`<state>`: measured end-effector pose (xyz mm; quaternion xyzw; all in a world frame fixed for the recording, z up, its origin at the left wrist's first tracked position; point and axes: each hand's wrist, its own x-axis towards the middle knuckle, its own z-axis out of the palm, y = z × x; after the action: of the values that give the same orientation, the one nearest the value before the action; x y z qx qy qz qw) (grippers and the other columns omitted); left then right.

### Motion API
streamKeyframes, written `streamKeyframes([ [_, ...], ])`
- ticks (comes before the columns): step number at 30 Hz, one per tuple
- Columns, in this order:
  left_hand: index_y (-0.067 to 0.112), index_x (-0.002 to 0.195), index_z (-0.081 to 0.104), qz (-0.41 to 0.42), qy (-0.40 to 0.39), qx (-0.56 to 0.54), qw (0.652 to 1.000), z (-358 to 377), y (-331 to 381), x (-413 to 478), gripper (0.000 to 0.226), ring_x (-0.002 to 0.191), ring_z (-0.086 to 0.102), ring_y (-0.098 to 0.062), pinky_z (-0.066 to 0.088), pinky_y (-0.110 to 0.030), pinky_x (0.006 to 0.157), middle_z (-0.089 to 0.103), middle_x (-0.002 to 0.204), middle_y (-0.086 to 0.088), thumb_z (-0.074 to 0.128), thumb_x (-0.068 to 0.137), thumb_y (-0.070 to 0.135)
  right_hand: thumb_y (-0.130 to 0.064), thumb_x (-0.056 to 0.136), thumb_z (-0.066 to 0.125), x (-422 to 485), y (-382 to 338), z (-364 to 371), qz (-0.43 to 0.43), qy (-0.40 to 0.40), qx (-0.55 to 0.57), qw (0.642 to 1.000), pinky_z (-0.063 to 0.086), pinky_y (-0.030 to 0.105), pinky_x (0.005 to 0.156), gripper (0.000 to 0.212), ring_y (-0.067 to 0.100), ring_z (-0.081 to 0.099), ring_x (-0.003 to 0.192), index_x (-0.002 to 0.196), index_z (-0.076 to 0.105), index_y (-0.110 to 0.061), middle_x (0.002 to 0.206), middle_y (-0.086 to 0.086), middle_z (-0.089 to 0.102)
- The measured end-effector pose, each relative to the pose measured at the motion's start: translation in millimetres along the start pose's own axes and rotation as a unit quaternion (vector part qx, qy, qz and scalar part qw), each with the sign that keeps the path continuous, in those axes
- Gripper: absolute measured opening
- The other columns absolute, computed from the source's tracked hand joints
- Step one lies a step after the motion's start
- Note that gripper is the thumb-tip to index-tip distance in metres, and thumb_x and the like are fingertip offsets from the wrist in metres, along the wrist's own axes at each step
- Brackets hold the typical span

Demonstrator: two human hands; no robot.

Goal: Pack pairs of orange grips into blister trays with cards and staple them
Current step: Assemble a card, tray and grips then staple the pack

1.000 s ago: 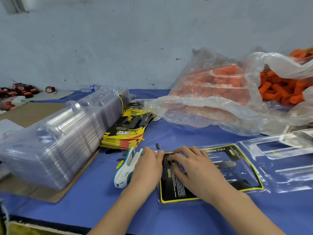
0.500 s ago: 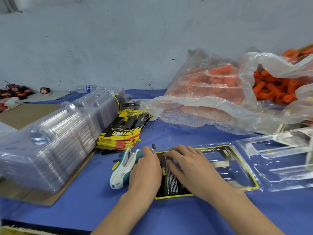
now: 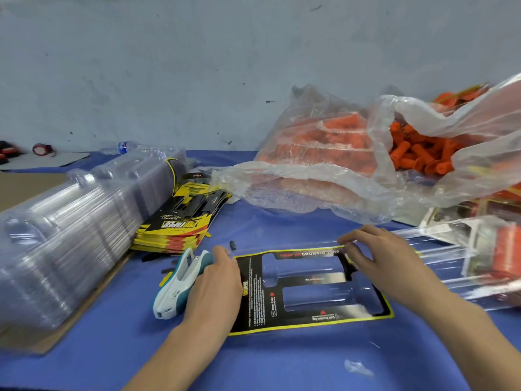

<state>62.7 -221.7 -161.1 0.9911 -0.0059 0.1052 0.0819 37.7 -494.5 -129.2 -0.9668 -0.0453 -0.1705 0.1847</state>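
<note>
The card [image 3: 253, 294] sits in the tray [image 3: 310, 301], with the left hand [image 3: 214, 286] flat on its left edge beside the stapler [image 3: 177, 283] and the right hand [image 3: 375, 255] pressing its far corner with bent fingers, gripping nothing; next, I think, two grips [image 3: 414, 156] must come from the bag [image 3: 465, 153].

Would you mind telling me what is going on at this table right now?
A person is fitting a black and yellow printed card into a clear plastic blister tray on the blue table. The left hand presses the card's left edge, beside a white and teal stapler; the right hand has its fingers on the far right corner. The tray's pockets are empty; the orange grips sit in clear plastic bags behind.
</note>
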Motion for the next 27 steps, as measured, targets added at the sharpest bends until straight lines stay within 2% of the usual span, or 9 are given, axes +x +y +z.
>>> streamKeyframes([
  [3, 0.014, 0.114, 0.038, 0.011, -0.017, 0.038, 0.999, 0.2, -0.3, 0.7, 0.013, 0.092, 0.069, -0.022, 0.036, -0.030, 0.062, 0.059, 0.117, -0.002, 0.031, 0.103, 0.014, -0.018, 0.094, 0.056, -5.5, 6.4, -6.4, 0.012, 0.009, 0.036, 0.999, 0.039, 0.037, 0.097, 0.020, 0.019, 0.051, 0.109, 0.108, 0.067, -0.025, 0.113, -0.010, 0.060],
  [7, 0.016, 0.114, 0.035, -0.011, -0.006, -0.016, 1.000, -4.7, 2.1, -1.6, 0.010, 0.093, 0.069, -0.026, 0.039, -0.033, 0.064, 0.063, 0.103, -0.005, 0.032, 0.104, 0.016, -0.022, 0.096, 0.050, -9.9, 15.3, -7.9, 0.034, -0.011, -0.050, 0.998, 0.029, 0.037, 0.106, 0.016, 0.022, 0.052, 0.116, 0.105, 0.063, -0.025, 0.120, -0.006, 0.059],
  [10, 0.016, 0.112, 0.040, 0.016, -0.015, 0.030, 0.999, -10.0, 5.0, -4.8, 0.013, 0.093, 0.068, -0.023, 0.039, -0.032, 0.064, 0.053, 0.115, -0.003, 0.030, 0.105, 0.014, -0.025, 0.099, 0.042, -11.1, 16.9, -7.2, 0.036, -0.032, -0.081, 0.996, 0.020, 0.038, 0.113, 0.025, 0.019, 0.047, 0.124, 0.109, 0.063, -0.034, 0.130, -0.008, 0.053],
  [15, 0.019, 0.100, 0.036, 0.062, -0.035, 0.108, 0.992, -14.6, 4.2, -5.9, 0.013, 0.087, 0.067, -0.016, 0.037, -0.027, 0.060, 0.039, 0.128, -0.003, 0.030, 0.102, 0.008, -0.029, 0.100, 0.043, -12.5, 16.2, -4.0, 0.024, -0.022, -0.095, 0.995, 0.019, 0.037, 0.113, 0.027, 0.017, 0.042, 0.129, 0.113, 0.064, -0.041, 0.139, -0.007, 0.049],
  [17, 0.017, 0.102, 0.037, 0.051, -0.028, 0.081, 0.995, -13.7, 4.3, -5.3, 0.011, 0.085, 0.066, -0.018, 0.037, -0.028, 0.060, 0.044, 0.122, -0.003, 0.029, 0.103, 0.010, -0.031, 0.100, 0.044, -12.3, 17.0, -4.0, 0.027, -0.018, -0.089, 0.996, 0.020, 0.037, 0.113, 0.025, 0.017, 0.042, 0.130, 0.112, 0.064, -0.040, 0.139, -0.007, 0.049],
  [21, 0.013, 0.115, 0.042, -0.004, -0.001, -0.082, 0.997, -10.8, 3.0, -3.1, 0.022, 0.079, 0.059, -0.029, 0.042, -0.037, 0.067, 0.050, 0.082, -0.004, 0.027, 0.105, 0.025, -0.033, 0.101, 0.041, -11.6, 17.8, -1.3, 0.030, -0.020, -0.086, 0.996, 0.014, 0.039, 0.117, 0.025, 0.017, 0.038, 0.134, 0.113, 0.062, -0.041, 0.140, -0.008, 0.046],
  [24, 0.020, 0.118, 0.041, -0.052, -0.015, -0.185, 0.981, -15.0, 4.0, -2.0, 0.032, 0.102, 0.060, -0.034, 0.043, -0.041, 0.077, 0.065, 0.107, -0.010, 0.025, 0.104, 0.043, -0.034, 0.101, 0.039, -11.9, 19.5, 0.3, 0.036, -0.024, -0.081, 0.996, 0.009, 0.038, 0.118, 0.026, 0.015, 0.034, 0.137, 0.114, 0.060, -0.042, 0.141, -0.009, 0.044],
  [26, 0.020, 0.128, 0.042, -0.054, -0.006, -0.204, 0.977, -21.4, 3.8, -2.9, 0.042, 0.117, 0.053, -0.031, 0.042, -0.042, 0.087, 0.056, 0.130, -0.007, 0.026, 0.101, 0.049, -0.035, 0.101, 0.039, -11.8, 19.8, 1.3, 0.036, -0.022, -0.081, 0.996, 0.008, 0.038, 0.117, 0.026, 0.015, 0.034, 0.136, 0.113, 0.060, -0.043, 0.141, -0.009, 0.045],
  [27, 0.020, 0.130, 0.043, -0.036, 0.027, -0.182, 0.982, -25.2, 3.4, -3.7, 0.046, 0.119, 0.051, -0.030, 0.042, -0.043, 0.090, 0.051, 0.134, -0.005, 0.027, 0.100, 0.050, -0.035, 0.101, 0.039, -11.8, 19.8, 1.7, 0.038, -0.023, -0.080, 0.996, 0.008, 0.038, 0.117, 0.025, 0.015, 0.033, 0.137, 0.113, 0.060, -0.043, 0.141, -0.009, 0.045],
])
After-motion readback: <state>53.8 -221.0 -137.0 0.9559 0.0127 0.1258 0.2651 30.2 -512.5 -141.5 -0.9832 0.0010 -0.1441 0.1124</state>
